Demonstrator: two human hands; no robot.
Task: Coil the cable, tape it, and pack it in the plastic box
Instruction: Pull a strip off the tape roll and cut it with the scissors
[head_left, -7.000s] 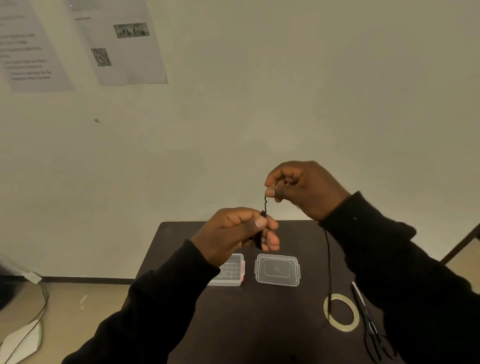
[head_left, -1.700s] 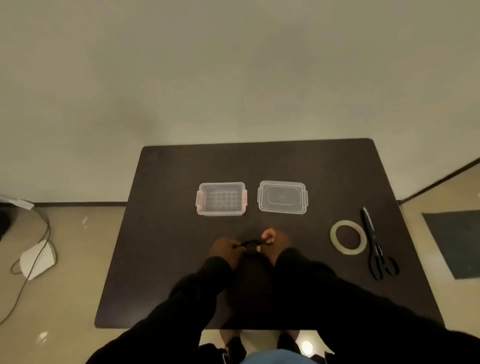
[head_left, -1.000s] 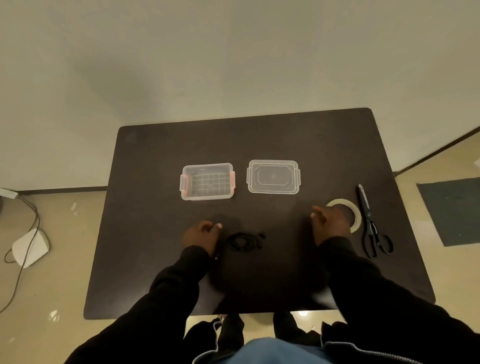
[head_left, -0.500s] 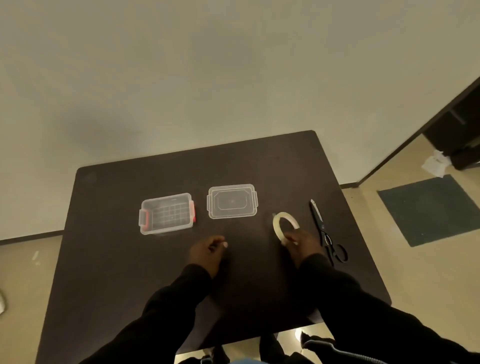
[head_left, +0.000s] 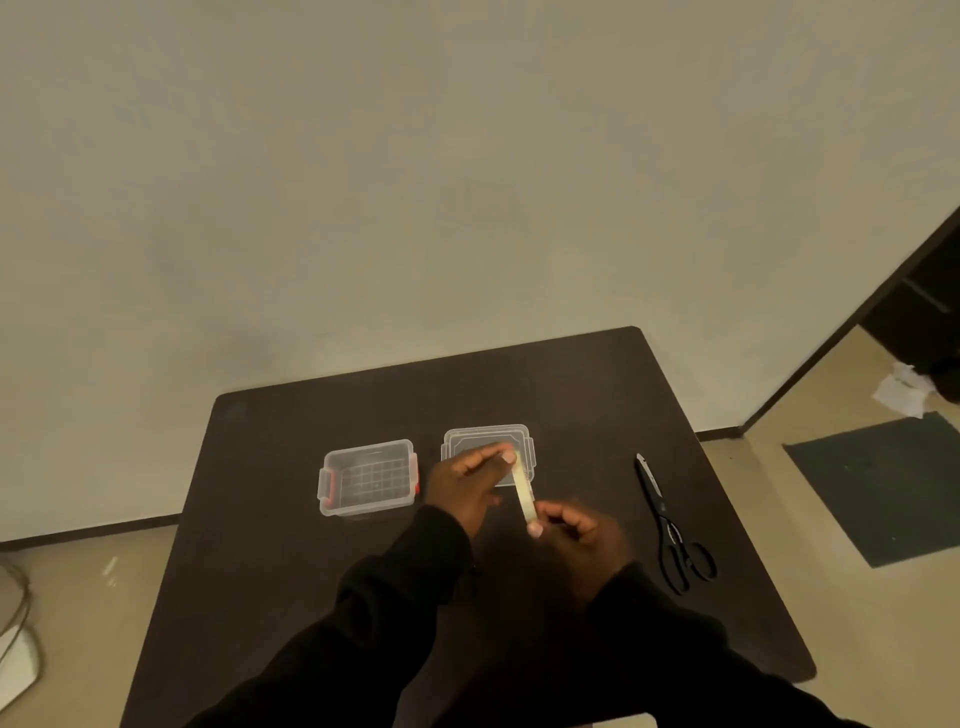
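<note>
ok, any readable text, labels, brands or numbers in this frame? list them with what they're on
None readable.
Tape roll, held between left hand and right hand: no print visible.
Plastic box and lid: plain, no label.
Scissors: any mark on them is too small to read.
Crumpled paper on the floor: blurred, nothing legible.

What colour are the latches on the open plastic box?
Red, on the plastic box, clearest in the head view.
</note>
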